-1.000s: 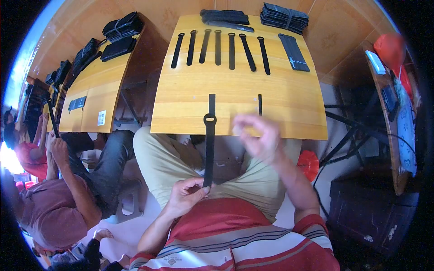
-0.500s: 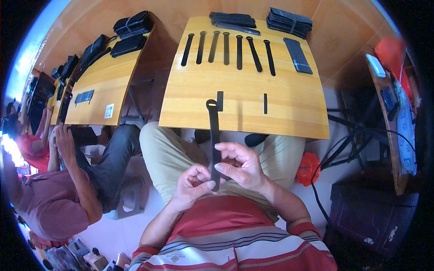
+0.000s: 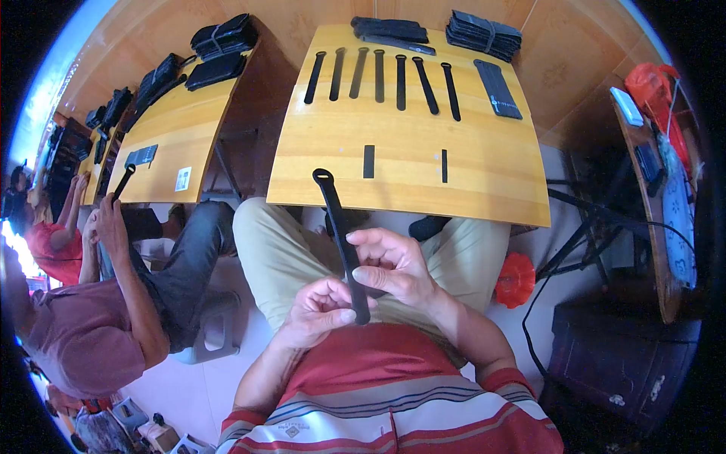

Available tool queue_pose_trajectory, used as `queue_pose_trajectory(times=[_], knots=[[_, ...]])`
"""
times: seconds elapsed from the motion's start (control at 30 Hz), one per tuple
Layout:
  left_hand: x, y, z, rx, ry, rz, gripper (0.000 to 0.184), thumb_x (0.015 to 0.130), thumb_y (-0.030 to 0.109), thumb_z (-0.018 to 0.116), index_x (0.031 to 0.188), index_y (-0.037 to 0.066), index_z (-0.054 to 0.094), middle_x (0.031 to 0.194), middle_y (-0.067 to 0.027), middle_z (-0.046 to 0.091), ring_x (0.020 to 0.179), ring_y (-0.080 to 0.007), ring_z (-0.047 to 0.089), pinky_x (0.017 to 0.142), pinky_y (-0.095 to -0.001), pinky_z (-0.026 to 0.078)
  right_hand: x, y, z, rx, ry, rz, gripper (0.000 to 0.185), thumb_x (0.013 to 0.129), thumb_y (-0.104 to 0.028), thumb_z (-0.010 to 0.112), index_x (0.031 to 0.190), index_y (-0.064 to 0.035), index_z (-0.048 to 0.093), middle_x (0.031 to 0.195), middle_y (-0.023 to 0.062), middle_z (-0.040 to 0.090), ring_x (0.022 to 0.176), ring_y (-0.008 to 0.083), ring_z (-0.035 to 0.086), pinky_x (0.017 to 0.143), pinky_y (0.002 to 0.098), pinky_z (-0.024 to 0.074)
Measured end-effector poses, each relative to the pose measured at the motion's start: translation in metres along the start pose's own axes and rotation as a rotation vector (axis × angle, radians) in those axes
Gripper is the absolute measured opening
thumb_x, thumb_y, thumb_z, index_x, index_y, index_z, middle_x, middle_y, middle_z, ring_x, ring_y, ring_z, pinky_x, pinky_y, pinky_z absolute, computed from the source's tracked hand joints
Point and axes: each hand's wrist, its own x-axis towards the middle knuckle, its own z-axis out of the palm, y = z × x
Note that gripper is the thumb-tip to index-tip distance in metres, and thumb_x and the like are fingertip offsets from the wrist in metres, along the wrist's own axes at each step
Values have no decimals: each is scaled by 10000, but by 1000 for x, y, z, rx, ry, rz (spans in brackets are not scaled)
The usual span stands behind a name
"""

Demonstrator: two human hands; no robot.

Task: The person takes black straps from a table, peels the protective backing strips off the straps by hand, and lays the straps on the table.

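A long black strap (image 3: 337,219) with a slotted round head stands tilted to the left over my lap. Near its lower end, the fingers of my left hand (image 3: 321,310) pinch it. My right hand (image 3: 393,268) has its thumb and fingertips on the strap's right edge, a little higher up. Beyond them, on the wooden table (image 3: 302,181), lie a short black strip (image 3: 369,161) and a narrower one (image 3: 445,166). Several similar straps (image 3: 401,83) lie in a row farther back.
Bundled black straps (image 3: 484,35), a dark strap pile (image 3: 389,30) and a flat pack (image 3: 497,89) lie on the table's far part. At left, a co-worker (image 3: 98,333) sits by another table (image 3: 174,136). A side shelf (image 3: 650,212) stands right.
My right hand has come back from the table to the strap. The strap's head has swung left. The co-worker's hands now hold up a black strap.
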Motion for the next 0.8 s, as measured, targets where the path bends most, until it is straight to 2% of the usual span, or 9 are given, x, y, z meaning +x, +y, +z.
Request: queue_pose_trajectory(times=[0.17, 0.3, 0.47, 0.5, 0.57, 0.7, 0.77, 0.8], knots=[[1, 4, 5, -37, 15, -34, 131, 886, -8, 635, 995, 20, 569, 1089, -215, 650, 962, -185, 655, 843, -305, 546, 0, -5, 1, 36, 33, 70, 412, 895, -83, 660, 1263, 2, 494, 937, 52, 633, 857, 97, 595, 750, 244, 485], [1, 4, 8, -40, 45, -48, 116, 884, -25, 626, 978, 21, 576, 1082, -217, 651, 970, -192, 653, 842, -303, 541, 1, -1, -3, -5, 21, 26, 401, 897, -41, 647, 1268, 0, 501, 937, 75, 670, 782, 87, 612, 672, 231, 484], [5, -1, 6, -13, 57, -24, 85, 861, -67, 630, 858, 11, 598, 1033, -206, 662, 983, -220, 656, 835, -317, 548, 2, 3, -3, 33, 24, 34, 409, 896, -27, 638, 1278, 0, 492, 956, 91, 671, 798, 101, 620, 693, 238, 491], [8, 0, 7, -10, 67, -22, 84, 861, -67, 631, 864, 9, 597, 1031, -206, 663, 980, -222, 657, 834, -318, 550, 2, 4, -6, 11, 23, 49, 407, 896, -16, 629, 1279, -1, 492, 959, 93, 671, 818, 111, 623, 709, 245, 493], [7, -2, 8, -17, 109, -35, 83, 860, -66, 634, 876, 5, 596, 1027, -206, 663, 975, -224, 659, 831, -321, 555, 4, 7, -7, 25, 55, 32, 398, 887, -55, 658, 1249, -3, 502, 922, 50, 634, 770, 86, 590, 628, 222, 484], [8, -6, 4, -26, 118, -38, 67, 866, -36, 644, 913, -5, 606, 1055, -224, 659, 905, -205, 672, 805, -322, 572, 6, 12, -11, 107, 66, 77, 388, 881, -53, 662, 1238, 1, 519, 918, 40, 632, 802, 89, 598, 671, 232, 495], [9, -9, 1, -44, 98, -26, 65, 869, -23, 647, 926, -5, 622, 1063, -227, 658, 888, -194, 670, 793, -312, 572, 7, 15, -13, 53, 73, 56, 386, 880, -47, 654, 1239, 6, 521, 893, 43, 639, 785, 89, 600, 670, 219, 488], [9, -8, 2, -47, 134, -47, 89, 842, -6, 680, 904, 14, 619, 1038, -231, 665, 916, -234, 674, 782, -337, 578, 8, 14, -14, 53, 70, 61, 385, 881, -42, 650, 1240, 7, 521, 888, 42, 639, 778, 87, 599, 666, 216, 487]])
